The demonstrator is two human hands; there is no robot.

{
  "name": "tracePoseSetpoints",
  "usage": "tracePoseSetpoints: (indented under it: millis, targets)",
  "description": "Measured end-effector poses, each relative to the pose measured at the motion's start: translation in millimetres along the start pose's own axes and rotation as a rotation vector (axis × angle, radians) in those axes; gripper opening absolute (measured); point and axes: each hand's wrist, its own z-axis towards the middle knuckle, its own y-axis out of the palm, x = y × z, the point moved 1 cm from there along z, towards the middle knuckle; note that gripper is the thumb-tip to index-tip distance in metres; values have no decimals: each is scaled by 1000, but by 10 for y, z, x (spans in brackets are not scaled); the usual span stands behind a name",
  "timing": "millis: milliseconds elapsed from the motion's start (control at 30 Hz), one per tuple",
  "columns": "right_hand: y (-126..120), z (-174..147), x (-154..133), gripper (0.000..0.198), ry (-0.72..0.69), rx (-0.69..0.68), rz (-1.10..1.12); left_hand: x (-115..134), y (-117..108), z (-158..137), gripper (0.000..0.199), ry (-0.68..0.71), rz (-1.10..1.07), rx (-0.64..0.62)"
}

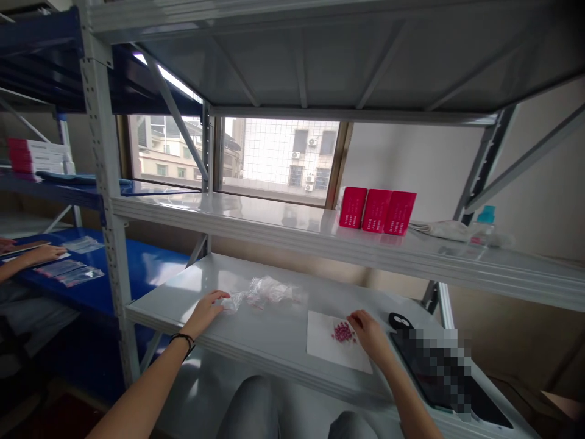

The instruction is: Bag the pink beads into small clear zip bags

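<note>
Head view: left hand (206, 311) flat and open on the grey desk (274, 341), fingertips touching a heap of clear plastic bags (265, 292); right hand (370, 332) loosely curled, holding nothing, fingertips at small pink beads (342, 332) on a white paper sheet (326, 350); three red boxes (377, 210) on the shelf above

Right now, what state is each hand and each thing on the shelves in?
left hand: open, fingertips touching the plastic bags
plastic bags: crumpled in a loose pile, lying flat
right hand: fingers curled beside the beads
beads: small pink cluster, loose on the paper
paper: flat on the shelf
red boxes: three upright, side by side
bottle: capped
</note>
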Motion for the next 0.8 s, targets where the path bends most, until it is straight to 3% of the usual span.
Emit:
tracePoseSetpoints:
  millis: [167,333,567,800]
  targets:
    - [-19,-331,85,32,125,69,91,-4,62,-1,42,60,69,-61]
    - [-30,-621,27,31,168,145,189,6,60,7,23,105,129,-74]
    - [-93,-688,87,31,220,233,183,-40,41,22,26,85,67,-15]
    - [-66,-684,65,25,118,221,130,-63,4,12,32,2,8,69]
